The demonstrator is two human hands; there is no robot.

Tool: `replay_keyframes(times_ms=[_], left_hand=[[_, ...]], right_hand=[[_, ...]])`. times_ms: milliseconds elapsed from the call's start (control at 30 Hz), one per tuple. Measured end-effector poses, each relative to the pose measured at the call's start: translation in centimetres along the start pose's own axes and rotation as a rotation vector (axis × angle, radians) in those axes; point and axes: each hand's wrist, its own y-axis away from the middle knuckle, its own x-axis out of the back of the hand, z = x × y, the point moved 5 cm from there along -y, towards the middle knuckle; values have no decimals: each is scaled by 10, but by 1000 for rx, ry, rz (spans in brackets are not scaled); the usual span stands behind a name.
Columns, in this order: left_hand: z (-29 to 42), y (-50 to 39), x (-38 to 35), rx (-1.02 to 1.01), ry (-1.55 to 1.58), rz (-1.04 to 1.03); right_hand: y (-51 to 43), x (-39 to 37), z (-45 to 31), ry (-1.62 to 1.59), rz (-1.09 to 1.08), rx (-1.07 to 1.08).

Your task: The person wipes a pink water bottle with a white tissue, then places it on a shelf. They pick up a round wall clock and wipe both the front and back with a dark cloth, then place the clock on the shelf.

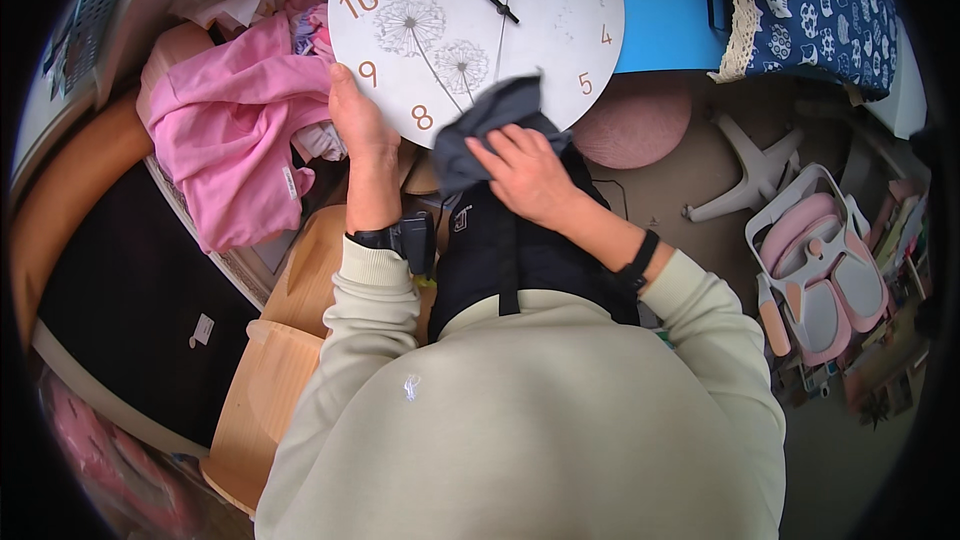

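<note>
In front of me is a round white wall clock [547,52] with brown numerals, black hands and a grey dandelion print. My left hand [364,112] grips its lower left rim, the thumb lying by the 9. A dark grey cloth [487,120] lies bunched over the clock's bottom edge, hiding the numerals there. My right hand [529,169] holds this cloth from above, fingers spread across it against the lower part of the clock. The clock's top runs out of view.
Left of the clock lies a pink garment [232,120] among other clothes. A wooden chair [262,397] stands at my left. On the right are a blue surface [667,15], a patterned navy fabric [810,7], a pink round seat [634,124], a white chair base [746,165] and a pink-and-grey folding item [817,270].
</note>
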Motion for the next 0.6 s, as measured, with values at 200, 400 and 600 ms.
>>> replay_keyframes(times_ms=[200, 400, 600], left_hand=[[6, 3, -1, -11, 22, -76], [4, 1, 4, -18, -75, -45], [-4, 6, 4, 16, 43, 12]], right_hand=[[-99, -5, -8, -55, 267, -82], [-79, -5, 1, -47, 132, -98], [-20, -1, 15, -24, -16, -50]])
